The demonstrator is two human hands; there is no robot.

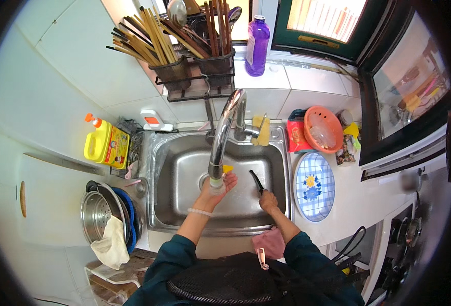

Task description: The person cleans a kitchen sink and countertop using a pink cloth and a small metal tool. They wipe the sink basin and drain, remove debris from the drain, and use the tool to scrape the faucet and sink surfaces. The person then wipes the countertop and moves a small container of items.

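My left hand is open, palm up, directly under the spout of the chrome faucet. A pale beaded bracelet circles that wrist. Over the right side of the stainless-steel sink, my right hand is closed around a slim black utensil, which looks like a knife. Its far end points away from me, up and to the left. A small yellow thing shows just beyond my left fingers, partly hidden by the spout.
A blue-checked oval plate and an orange plastic basket stand right of the sink. A yellow sponge lies behind it. At left are a yellow detergent jug and a steel steamer pot. A chopstick rack hangs behind.
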